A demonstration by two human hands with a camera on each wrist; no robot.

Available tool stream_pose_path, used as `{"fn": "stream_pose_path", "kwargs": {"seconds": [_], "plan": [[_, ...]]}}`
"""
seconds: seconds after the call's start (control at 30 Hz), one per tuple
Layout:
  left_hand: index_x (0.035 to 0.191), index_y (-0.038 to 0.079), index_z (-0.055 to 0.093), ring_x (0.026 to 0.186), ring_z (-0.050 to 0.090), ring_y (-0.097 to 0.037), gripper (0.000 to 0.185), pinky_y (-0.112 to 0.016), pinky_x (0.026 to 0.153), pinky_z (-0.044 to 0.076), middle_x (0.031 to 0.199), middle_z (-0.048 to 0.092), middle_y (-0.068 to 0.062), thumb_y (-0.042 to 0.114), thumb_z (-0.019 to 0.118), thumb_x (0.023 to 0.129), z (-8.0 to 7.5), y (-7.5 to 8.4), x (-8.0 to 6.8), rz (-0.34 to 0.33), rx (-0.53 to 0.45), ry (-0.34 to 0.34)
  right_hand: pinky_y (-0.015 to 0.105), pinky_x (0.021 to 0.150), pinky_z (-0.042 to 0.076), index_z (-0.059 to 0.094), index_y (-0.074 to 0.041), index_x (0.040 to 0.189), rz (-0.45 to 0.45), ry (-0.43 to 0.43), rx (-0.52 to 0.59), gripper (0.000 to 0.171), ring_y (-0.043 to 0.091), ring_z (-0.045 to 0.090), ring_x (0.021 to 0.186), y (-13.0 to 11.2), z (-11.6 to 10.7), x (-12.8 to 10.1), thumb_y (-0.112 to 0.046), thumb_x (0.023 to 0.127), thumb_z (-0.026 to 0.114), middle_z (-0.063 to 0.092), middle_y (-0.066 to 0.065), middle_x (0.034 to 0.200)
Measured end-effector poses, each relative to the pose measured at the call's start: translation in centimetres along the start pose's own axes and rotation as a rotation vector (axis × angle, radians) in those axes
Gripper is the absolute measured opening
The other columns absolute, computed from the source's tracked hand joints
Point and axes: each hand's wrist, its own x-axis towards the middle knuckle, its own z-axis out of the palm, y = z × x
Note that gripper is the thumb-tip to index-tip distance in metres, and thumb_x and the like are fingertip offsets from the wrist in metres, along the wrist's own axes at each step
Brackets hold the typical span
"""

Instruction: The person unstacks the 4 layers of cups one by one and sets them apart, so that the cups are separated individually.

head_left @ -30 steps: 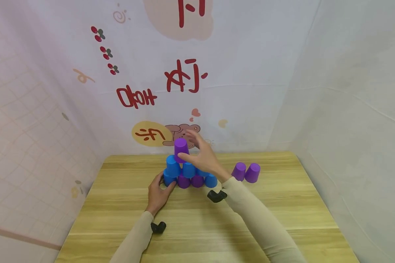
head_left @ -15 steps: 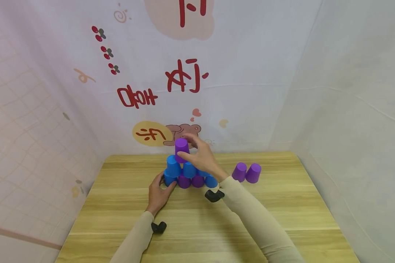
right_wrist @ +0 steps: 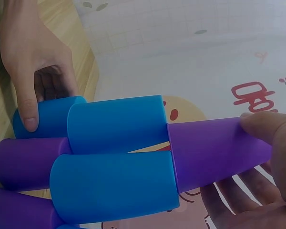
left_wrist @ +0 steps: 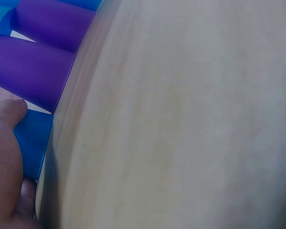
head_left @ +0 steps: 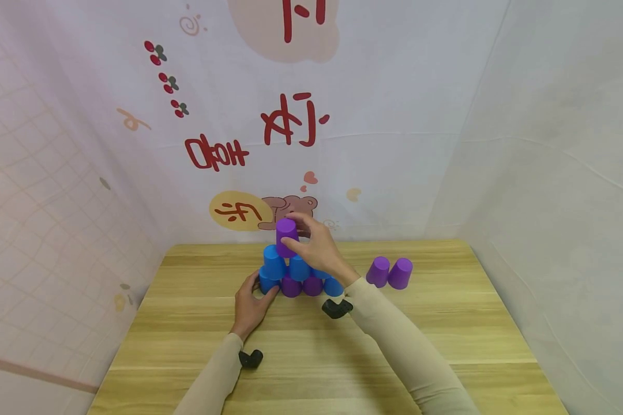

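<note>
Upside-down cups stand stacked as a pyramid on the table. My left hand point(head_left: 250, 308) holds the blue cup point(head_left: 267, 281) at the bottom left, thumb in front and fingers around its far side. Beside it in the bottom row are two purple cups point(head_left: 291, 286) and another blue cup point(head_left: 333, 286). Blue cups point(head_left: 274, 262) form the second row, the rightmost partly hidden by my right hand point(head_left: 319, 248). That hand grips a purple cup point(right_wrist: 209, 148) between thumb and fingers. Its rim sits across two blue cups point(right_wrist: 117, 186) in the right wrist view.
Two more purple cups point(head_left: 379, 272) stand upside down to the right of the pyramid on the wooden table point(head_left: 394, 340). A white printed cloth point(head_left: 394, 173) rises behind the table, with cloth walls at both sides. Black wrist mounts point(head_left: 250, 359) sit on the sleeves.
My right hand's fingers, spread away from the top purple cup a second ago, have closed in on it. The cup and my left hand have stayed nearly in place.
</note>
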Motion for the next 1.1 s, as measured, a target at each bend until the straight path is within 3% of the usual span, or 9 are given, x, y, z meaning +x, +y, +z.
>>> {"fn": "stream_pose_path", "kwargs": {"seconds": [0.27,0.73,1.1], "plan": [[0.160,0.002,0.059,0.140,0.071,-0.043,0.072,-0.058,0.120,0.060,0.154,0.069,-0.024,0.012,0.091,0.096,-0.1,0.1,0.0,-0.045,-0.011,-0.023,0.055,0.120,0.062,0.059,-0.007,0.159,0.019,-0.003,0.008,0.059,0.037,0.073,0.138,0.0,-0.1,0.0,-0.016,0.106,0.081,0.073,0.017,0.149],[0.159,0.002,0.059,0.141,0.071,-0.043,0.072,-0.057,0.121,0.060,0.154,0.069,-0.025,0.012,0.092,0.096,-0.2,0.1,0.1,-0.043,-0.019,-0.030,0.056,0.119,0.063,0.061,-0.013,0.155,0.002,0.038,0.026,0.054,0.035,0.074,0.136,-0.7,-0.3,0.0,-0.016,0.105,0.082,0.075,0.014,0.146],[0.158,0.001,0.060,0.139,0.072,-0.041,0.071,-0.056,0.119,0.061,0.152,0.071,-0.023,0.012,0.092,0.096,0.0,-0.2,0.2,-0.041,-0.010,-0.019,0.046,0.117,0.065,0.060,-0.013,0.156,-0.025,0.050,0.013,0.055,0.031,0.074,0.137,-1.9,-0.9,-0.1,-0.018,0.106,0.082,0.075,0.012,0.146]]}}
